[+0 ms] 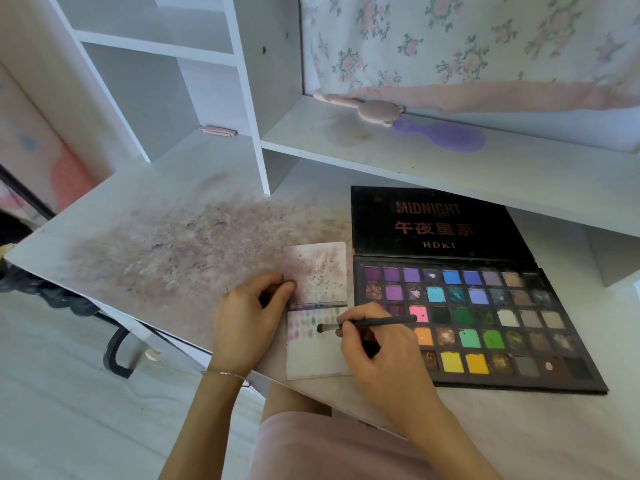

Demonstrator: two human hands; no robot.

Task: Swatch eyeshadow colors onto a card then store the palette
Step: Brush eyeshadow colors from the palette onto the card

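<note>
holding the swatch card [317, 344] flat, your left hand [247, 322] pinched its upper flap by the left edge, thumb on top and fingers curled around it. your right hand [382, 355] had its grip clamped on the thin black brush [367, 323], fingers wrapped around the handle, with the bristle tip lying over the card's lower page near the rows of swatches.

by my reading you were partway through the swatching. several short rows of pale purple, pink and green dabs sat across the top of the lower page, and the bottom half of that page looked bare. the eyeshadow palette [485, 320] lay open just beside the card on its right, lid folded back flat against the desk [166, 251], so storing it had not begun. many pans, the yellows, greens and browns among them, likely had no matching dab yet, though the dabs were too small to count.

for room: the card's near edge sat close to the desk's front edge, and your wrists hung over it. the palette's near corner also ran close to that edge. to the left the desk was bare but stained with powder. behind the palette a low shelf [433, 161] overhung the lid, carrying a purple hairbrush [446, 135] and a pink plush toy [374, 110].
</note>
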